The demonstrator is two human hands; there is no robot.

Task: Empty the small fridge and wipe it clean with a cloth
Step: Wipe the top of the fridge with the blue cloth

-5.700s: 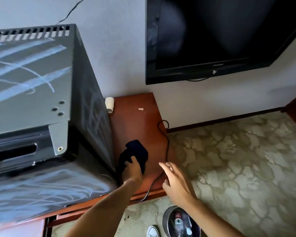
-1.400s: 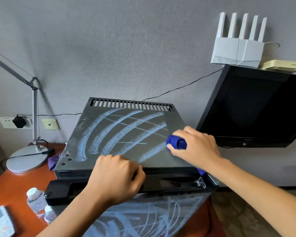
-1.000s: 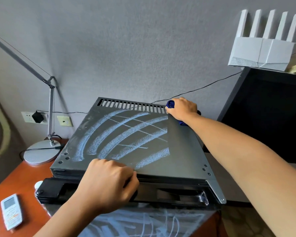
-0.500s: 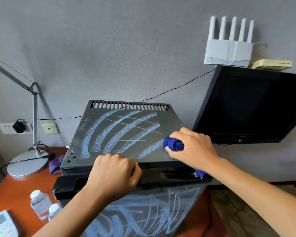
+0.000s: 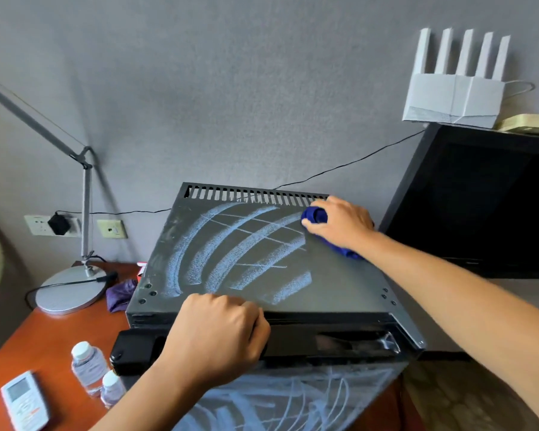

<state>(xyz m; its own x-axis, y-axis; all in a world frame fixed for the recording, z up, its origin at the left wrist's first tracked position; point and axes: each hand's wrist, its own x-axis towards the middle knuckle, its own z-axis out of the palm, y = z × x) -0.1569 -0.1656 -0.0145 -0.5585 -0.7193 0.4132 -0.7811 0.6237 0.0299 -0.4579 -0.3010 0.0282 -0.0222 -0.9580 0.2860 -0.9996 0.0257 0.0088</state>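
One small fridge [image 5: 262, 259]; two hands on it, left hand [image 5: 215, 334] at front edge, right hand [image 5: 339, 225] at back right; one blue cloth [image 5: 316, 214] (bunched under right hand); two water bottles [image 5: 87, 365] left of fridge front; one remote [image 5: 24, 399] beside them; one desk lamp [image 5: 72, 287]; one purple cloth [image 5: 120, 293]; two wall sockets [image 5: 111, 229]; one router [image 5: 455, 98]; one television [image 5: 479, 206] right of fridge.
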